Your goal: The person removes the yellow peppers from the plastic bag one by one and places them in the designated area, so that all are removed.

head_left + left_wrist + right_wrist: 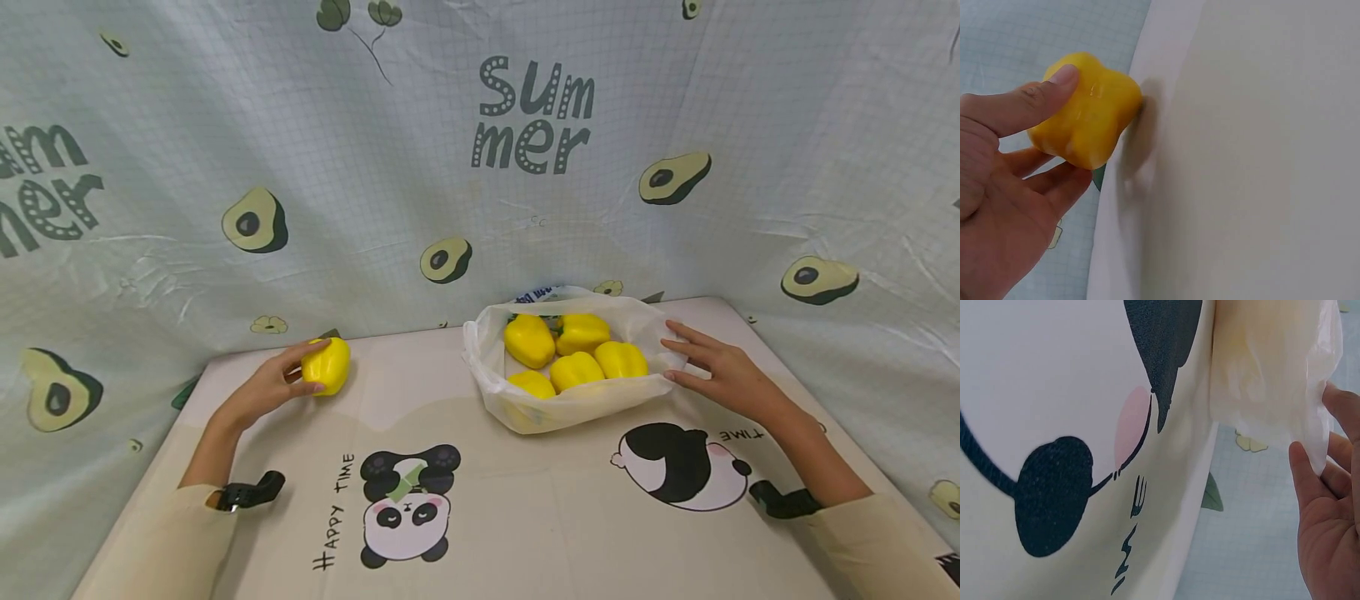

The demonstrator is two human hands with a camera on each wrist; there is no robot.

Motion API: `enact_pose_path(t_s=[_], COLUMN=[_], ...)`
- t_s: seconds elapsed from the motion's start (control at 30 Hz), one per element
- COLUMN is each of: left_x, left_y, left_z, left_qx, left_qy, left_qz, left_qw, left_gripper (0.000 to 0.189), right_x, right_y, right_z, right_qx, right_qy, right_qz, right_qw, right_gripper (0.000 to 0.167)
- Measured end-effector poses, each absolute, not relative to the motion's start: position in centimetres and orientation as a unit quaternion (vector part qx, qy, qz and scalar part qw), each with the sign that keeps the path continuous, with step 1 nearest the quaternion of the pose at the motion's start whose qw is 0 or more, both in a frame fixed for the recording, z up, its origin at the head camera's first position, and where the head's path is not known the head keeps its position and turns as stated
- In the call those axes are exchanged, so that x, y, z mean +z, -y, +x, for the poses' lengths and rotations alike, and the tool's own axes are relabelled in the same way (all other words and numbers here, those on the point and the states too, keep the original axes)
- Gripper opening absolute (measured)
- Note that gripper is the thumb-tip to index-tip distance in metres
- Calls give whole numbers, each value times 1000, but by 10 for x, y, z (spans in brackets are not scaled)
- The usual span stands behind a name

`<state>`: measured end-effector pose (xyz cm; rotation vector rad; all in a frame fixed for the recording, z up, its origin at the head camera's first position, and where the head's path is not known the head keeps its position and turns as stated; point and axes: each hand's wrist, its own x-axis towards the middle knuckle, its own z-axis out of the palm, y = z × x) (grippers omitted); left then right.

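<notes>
"Five peppers (576, 369) in the bag (570, 408), we agree?"
"Yes. We see the bag mouth-up on the worktop (540, 483), another pepper (327, 367) well left of it, near the back edge."
"Fingers?"
"We mark the left hand (266, 382) grasping that lone pepper, thumb against fingers; the right hand's (731, 375) fingers pinching the bag's right side."

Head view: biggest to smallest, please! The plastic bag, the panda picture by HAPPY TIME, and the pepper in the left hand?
1. Plastic bag
2. Panda picture by HAPPY TIME
3. Pepper in the left hand
</notes>
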<state>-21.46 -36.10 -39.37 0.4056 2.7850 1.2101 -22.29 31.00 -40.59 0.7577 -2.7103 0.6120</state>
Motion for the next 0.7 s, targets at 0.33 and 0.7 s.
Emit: enact_pose_path(t_s=[0.33, 0.7], left_x=[-398, -402], left_y=[367, 373], left_z=[-217, -216], left_qx=[414, 437], left_qy=[-900, -891], left_qz=[116, 102], left_qw=[66, 65], left_gripper=[77, 79], right_x=[-405, -406], right_y=[-309, -309], right_z=[-222, -223], right_qx=[212, 210], right_qy=[934, 934], right_qz=[259, 261], right_qw=[125, 128], right_gripper=[57, 58])
